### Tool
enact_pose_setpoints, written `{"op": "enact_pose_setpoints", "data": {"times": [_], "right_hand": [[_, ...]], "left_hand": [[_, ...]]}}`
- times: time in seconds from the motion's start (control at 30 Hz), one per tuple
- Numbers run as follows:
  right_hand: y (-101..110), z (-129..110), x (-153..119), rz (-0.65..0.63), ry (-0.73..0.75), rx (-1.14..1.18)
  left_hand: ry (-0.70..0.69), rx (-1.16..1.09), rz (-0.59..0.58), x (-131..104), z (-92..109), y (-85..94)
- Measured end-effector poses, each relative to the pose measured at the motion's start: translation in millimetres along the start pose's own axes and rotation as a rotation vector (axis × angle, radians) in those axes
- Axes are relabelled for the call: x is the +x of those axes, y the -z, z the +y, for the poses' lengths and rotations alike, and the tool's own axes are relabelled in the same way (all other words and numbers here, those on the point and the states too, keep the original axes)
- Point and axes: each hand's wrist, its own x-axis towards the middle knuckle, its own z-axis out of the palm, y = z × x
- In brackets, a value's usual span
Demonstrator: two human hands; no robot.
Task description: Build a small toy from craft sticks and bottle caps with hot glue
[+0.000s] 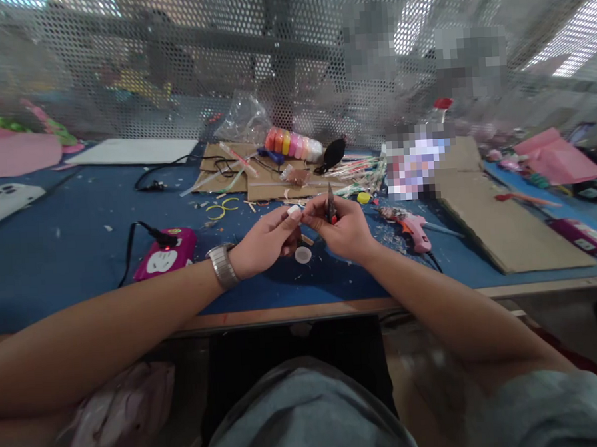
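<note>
My left hand, with a metal-band watch on its wrist, is held over the front of the blue table. Its fingers are closed in a pinch, and a small white patch shows at the thumb tip; what they grip is too small to tell. My right hand meets it fingertip to fingertip. Within its curled fingers sits a dark pointed tool with a red part, tip up; its kind is unclear. Below the hands lies a small round whitish disc.
A pink glue gun lies right, beside a cardboard sheet. Left is a magenta power box with a plugged cord. Behind are colourful stacked pots, straws and yellow rings. A perforated screen closes the back.
</note>
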Motion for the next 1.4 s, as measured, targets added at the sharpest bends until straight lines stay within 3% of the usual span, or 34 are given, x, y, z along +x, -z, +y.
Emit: {"op": "enact_pose_setpoints", "data": {"times": [0.17, 0.33, 0.67, 1.07, 1.4], "right_hand": [[2.3, -2.0, -1.7, -0.066, 0.097, -0.066], [3.1, -7.8, -4.2, -0.042, 0.245, -0.217], [2.0, 0.7, -2.7, 0.016, 0.095, -0.158], [2.9, -3.5, -2.6, -0.034, 0.126, -0.129], [1.6, -0.9, -2.2, -0.045, 0.167, -0.052]], "left_hand": [[0.036, -0.044, -0.04, -3.2, 0.8, -3.3], [0.14, -0.092, -0.094, -9.4, 9.5, -9.6], [0.011, -0.082, -0.016, -5.7, 6.4, -8.3], [-0.1, 0.09, -0.049, -1.2, -3.1, 0.4], [-0.111, 0.104, -0.082, -1.9, -4.0, 0.5]]}}
